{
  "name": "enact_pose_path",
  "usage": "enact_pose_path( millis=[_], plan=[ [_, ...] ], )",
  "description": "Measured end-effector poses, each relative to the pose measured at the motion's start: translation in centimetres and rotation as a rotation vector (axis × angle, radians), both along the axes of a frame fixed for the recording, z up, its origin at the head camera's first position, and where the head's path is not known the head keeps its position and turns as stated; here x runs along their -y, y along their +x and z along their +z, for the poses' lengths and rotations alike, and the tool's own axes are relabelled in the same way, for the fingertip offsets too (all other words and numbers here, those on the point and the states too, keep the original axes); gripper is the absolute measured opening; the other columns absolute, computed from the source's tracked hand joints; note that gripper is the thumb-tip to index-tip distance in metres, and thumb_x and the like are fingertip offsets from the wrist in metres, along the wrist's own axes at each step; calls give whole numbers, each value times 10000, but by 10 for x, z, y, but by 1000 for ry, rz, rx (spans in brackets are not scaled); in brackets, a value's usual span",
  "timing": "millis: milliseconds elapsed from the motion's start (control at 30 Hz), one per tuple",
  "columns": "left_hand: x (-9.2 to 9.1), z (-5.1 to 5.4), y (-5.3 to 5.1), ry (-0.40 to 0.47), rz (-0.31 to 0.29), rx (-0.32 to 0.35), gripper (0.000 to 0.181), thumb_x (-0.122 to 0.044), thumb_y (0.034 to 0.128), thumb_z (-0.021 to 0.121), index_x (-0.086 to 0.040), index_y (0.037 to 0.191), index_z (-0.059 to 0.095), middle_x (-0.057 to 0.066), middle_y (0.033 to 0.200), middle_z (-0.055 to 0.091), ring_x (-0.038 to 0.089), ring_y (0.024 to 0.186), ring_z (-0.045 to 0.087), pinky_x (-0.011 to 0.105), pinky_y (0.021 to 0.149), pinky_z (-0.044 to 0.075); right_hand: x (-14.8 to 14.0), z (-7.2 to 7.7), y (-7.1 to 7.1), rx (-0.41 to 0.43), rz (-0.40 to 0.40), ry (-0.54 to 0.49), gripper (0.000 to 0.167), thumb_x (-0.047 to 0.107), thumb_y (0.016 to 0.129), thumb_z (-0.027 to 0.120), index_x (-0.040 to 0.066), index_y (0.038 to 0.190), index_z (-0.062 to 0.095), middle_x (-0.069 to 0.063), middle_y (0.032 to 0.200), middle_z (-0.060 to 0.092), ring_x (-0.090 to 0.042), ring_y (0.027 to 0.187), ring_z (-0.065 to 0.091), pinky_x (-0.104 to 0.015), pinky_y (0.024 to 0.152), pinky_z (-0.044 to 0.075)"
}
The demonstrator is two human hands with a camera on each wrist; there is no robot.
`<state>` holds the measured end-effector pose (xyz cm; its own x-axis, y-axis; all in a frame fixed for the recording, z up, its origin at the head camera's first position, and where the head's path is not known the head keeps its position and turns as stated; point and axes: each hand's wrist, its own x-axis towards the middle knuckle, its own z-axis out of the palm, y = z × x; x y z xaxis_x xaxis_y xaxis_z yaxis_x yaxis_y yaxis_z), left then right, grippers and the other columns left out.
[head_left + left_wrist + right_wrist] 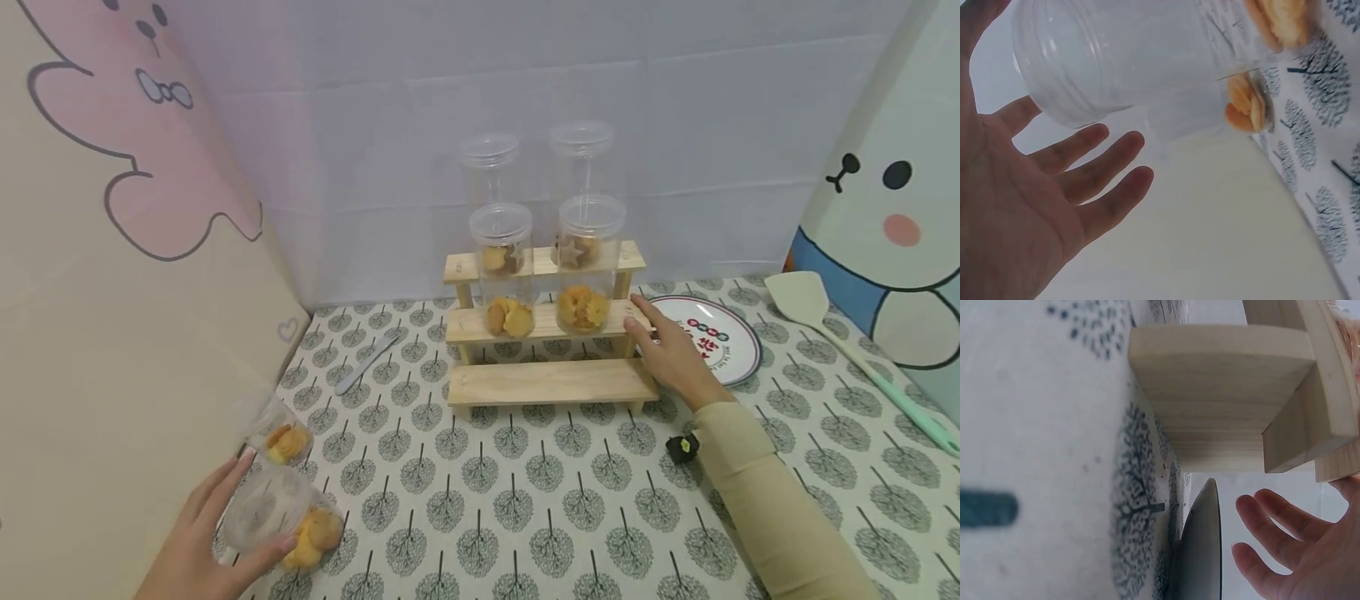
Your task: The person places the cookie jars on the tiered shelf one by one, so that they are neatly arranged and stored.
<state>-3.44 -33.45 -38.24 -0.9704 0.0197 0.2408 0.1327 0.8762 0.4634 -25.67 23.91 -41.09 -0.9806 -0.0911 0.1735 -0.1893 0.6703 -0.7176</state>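
Note:
My left hand (197,533) is at the lower left, its fingers spread around the lid end of a clear jar (266,510) with cookies at its bottom. In the left wrist view its fingers (1100,172) are apart and fairly straight beside the jar (1154,53); firm contact cannot be told. Just behind stands a second cookie jar (281,435). My right hand (670,354) is at the right end of a three-tier wooden rack (551,382), by the middle shelf. The right wrist view shows its fingers (1294,547) extended and a fingertip at the wood's edge, with nothing held.
Two cookie jars, left (504,271) and right (588,262), stand on the middle shelf, with two more behind on top. A white plate (738,333) lies right of the rack. A spatula (847,346), a grey-blue knife (366,364) and a small black object (682,450) lie on the tree-patterned cloth.

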Motion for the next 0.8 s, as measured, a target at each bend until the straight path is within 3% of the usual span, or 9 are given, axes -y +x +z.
enact_pose_path(
  millis=[167, 367, 600, 800],
  plan=[
    [-2, -10, 3, 13, 17, 40, 1159, -414, 686, 910, -277, 1600, 210, 214, 1573, 267, 578, 1287, 371, 803, 847, 365, -1, -2, 2, 12, -4, -5, 657, 594, 1032, 314, 326, 1607, 145, -225, 1613, 251, -499, 1295, 459, -707, 1046, 353],
    [-6, -16, 3, 12, -15, 22, 1135, -411, 673, 916, -215, 1584, 268, 236, 1534, 316, 562, 1276, 388, 803, 849, 367, -2, -4, 2, 16, -22, 12, 655, 607, 1027, 307, 347, 1604, 141, -231, 1609, 258, -497, 1291, 463, -718, 1042, 345],
    [-11, -22, 5, -31, 56, 2, 1103, -474, 674, 904, -246, 1572, 306, 189, 1400, 478, 371, 1101, 570, 699, 791, 479, 0, -4, 0, 5, -31, 18, 651, 617, 1022, 309, 361, 1600, 156, -228, 1604, 274, -491, 1289, 471, -717, 1047, 343],
    [-12, -26, 6, -21, 102, -63, 1079, -439, 646, 931, -271, 1550, 366, 137, 1367, 532, 42, 1035, 504, 589, 791, 511, 0, -1, 0, 5, -22, 10, 652, 610, 1025, 312, 354, 1602, 150, -227, 1607, 266, -489, 1291, 467, -715, 1049, 342]
  ],
)
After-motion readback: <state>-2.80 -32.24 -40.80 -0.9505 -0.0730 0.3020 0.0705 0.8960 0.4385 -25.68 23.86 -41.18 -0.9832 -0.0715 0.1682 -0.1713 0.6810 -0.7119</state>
